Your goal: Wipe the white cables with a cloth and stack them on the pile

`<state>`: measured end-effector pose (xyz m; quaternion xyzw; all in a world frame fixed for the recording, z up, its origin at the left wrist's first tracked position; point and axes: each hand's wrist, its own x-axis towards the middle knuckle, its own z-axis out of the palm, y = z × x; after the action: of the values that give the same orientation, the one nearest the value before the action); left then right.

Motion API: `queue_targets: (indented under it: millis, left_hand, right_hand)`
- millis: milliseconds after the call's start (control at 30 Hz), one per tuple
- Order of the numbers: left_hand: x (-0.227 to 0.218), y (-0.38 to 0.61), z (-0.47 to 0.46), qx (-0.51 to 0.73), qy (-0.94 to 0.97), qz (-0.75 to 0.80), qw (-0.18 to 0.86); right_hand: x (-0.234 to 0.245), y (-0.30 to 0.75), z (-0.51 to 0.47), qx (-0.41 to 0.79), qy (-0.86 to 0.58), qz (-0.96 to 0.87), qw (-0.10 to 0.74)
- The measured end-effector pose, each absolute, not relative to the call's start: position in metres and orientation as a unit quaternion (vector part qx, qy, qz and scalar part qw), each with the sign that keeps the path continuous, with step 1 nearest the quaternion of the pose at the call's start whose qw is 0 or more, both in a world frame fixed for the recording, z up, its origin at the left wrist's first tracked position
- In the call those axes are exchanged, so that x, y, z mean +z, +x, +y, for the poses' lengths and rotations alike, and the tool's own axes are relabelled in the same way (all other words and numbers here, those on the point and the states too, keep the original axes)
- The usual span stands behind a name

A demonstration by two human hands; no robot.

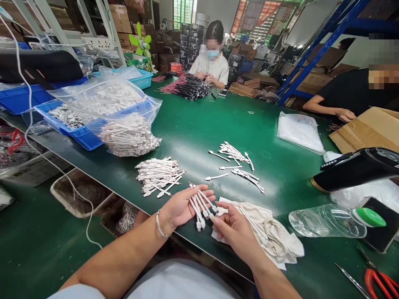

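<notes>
My left hand (pixel 183 205) lies palm up over the near edge of the green table (pixel 187 128), with several short white cables (pixel 201 205) laid across its half-curled fingers. My right hand (pixel 235 228) pinches the ends of those cables from the right, and under it a crumpled white cloth (pixel 274 236) lies on the table. A neat pile of the same white cables (pixel 158 176) sits just beyond my left hand. A looser scatter of white cables (pixel 237 164) lies further out, to the right of that pile.
A clear bag of cables (pixel 124 120) rests partly in blue trays (pixel 77 133) at the left. At the right lie a plastic bottle (pixel 330 222), a black device (pixel 355 168), a phone (pixel 382 226), red scissors (pixel 380 282) and a cardboard box (pixel 368 131). Two people work across the table.
</notes>
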<state>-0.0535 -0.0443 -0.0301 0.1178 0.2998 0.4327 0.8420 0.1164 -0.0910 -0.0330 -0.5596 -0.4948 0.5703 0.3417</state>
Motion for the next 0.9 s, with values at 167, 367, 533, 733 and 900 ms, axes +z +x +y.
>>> queue_targets:
  millis: [167,367,533,733,900]
  left_hand:
    - [-0.032,-0.054,-0.045,0.433,0.122,0.289,0.845]
    - [-0.031,-0.054,-0.044,0.429,0.109,0.298,0.846]
    - [-0.030,-0.054,-0.044,0.428,0.108,0.300,0.846]
    - [-0.031,-0.054,-0.044,0.428,0.113,0.305,0.844]
    - [-0.033,-0.055,-0.044,0.424,0.110,0.305,0.845]
  right_hand:
    - [-0.039,0.116,-0.091,0.558,-0.551,-0.494,0.375]
    - [-0.040,0.115,-0.090,0.560,-0.546,-0.488,0.389]
    - [-0.037,0.116,-0.090,0.550,-0.558,-0.482,0.393]
    - [-0.032,0.116,-0.091,0.603,-0.550,-0.462,0.348]
    - [-0.030,0.115,-0.092,0.607,-0.546,-0.464,0.343]
